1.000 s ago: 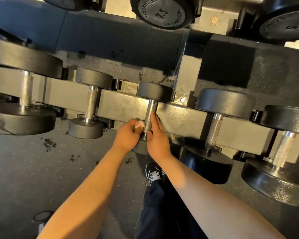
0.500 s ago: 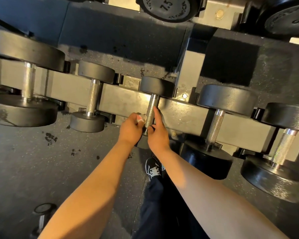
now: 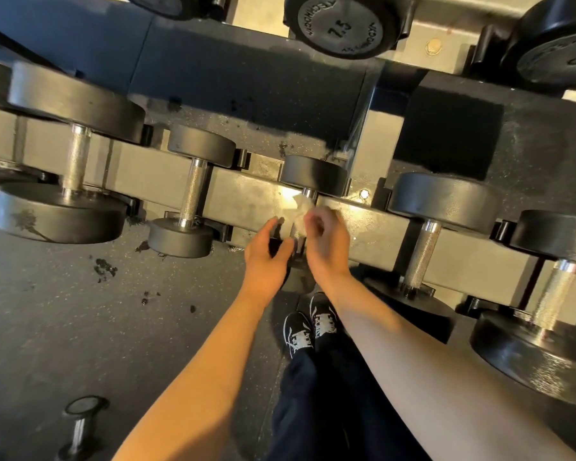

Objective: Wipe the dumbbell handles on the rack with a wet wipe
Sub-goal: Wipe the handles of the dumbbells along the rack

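Pinching the crumpled wet wipe in the right hand against the handle of the small middle dumbbell on the rack; left hand loosely spread beside it, gripping nothing. Soft, limp, probably slippery when damp, so best bunched between fingertips and wrapped around the stiff knurled steel; heavy dumbbell likely staying put under rubbing.

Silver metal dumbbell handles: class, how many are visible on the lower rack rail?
5: far-left handle, second handle, middle handle under the crumpled white wet wipe, fourth handle, far-right handle. Another may hide beyond the left edge.
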Available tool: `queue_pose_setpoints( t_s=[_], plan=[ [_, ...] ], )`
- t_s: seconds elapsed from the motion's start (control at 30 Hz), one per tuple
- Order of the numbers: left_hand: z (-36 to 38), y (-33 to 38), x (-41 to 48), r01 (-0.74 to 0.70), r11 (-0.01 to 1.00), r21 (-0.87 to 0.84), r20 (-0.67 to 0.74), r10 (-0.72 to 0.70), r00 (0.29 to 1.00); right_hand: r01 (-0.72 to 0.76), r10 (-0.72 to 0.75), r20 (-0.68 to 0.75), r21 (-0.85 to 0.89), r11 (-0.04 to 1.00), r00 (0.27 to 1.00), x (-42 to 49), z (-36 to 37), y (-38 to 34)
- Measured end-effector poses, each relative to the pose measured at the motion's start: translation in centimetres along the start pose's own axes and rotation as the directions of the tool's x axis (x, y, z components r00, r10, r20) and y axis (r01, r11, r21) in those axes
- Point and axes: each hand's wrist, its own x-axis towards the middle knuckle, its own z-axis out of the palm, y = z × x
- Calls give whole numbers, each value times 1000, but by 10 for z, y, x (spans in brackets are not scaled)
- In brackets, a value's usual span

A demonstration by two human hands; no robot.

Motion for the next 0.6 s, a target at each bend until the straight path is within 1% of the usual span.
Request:
queue_pose_setpoints(
  t_s=[0.03,0.07,0.1,0.13,0.2,0.23,0.27,0.3,0.37,0.43,0.47,0.5,0.53,0.57,0.6],
  plan=[
    [1,-10,-1,-2,998,69,-10,2,1000,36,-37,-63,-13,999,997,8,1,0],
    [2,-19,-3,-17,992,128,-6,18,1000,60,-62,-93,-21,998,994,14,3,-1],
    [4,-25,-6,-41,982,183,1,41,999,71,-73,-90,-23,997,993,17,7,-1],
    [6,-29,-8,-63,971,232,2,64,998,51,-52,-73,-23,998,996,17,11,-2],
    [9,-30,-11,-90,957,274,-7,95,995,-1,1,-57,5,1000,998,17,16,3],
    [9,-30,-12,-100,954,282,-19,110,994,-13,12,-66,-7,1000,998,15,17,8],
    [9,-31,-12,-121,946,301,-20,133,991,3,-7,-61,-65,998,998,12,16,14],
    [10,-31,-13,-135,937,322,-21,149,989,27,-31,-29,-121,992,999,6,15,19],
    [12,-31,-13,-132,931,341,-32,151,988,62,-44,106,-180,982,993,-12,10,28],
    [13,-29,-14,-113,938,329,-50,136,989,160,-101,234,-248,956,967,-25,7,36],
    [13,-29,-14,-113,939,325,-56,138,989,171,-98,271,-260,950,958,-22,4,36],
    [13,-29,-15,-117,938,325,-59,143,988,147,-71,285,-255,956,956,-16,1,31],
    [14,-28,-15,-119,938,326,-62,147,987,128,-64,267,-229,965,961,-8,-2,22],
    [14,-28,-15,-124,938,324,-64,152,986,98,-67,199,-153,983,978,3,-5,13],
    [14,-28,-16,-129,938,322,-67,159,985,73,-67,100,-58,996,993,13,-6,5]
  ],
)
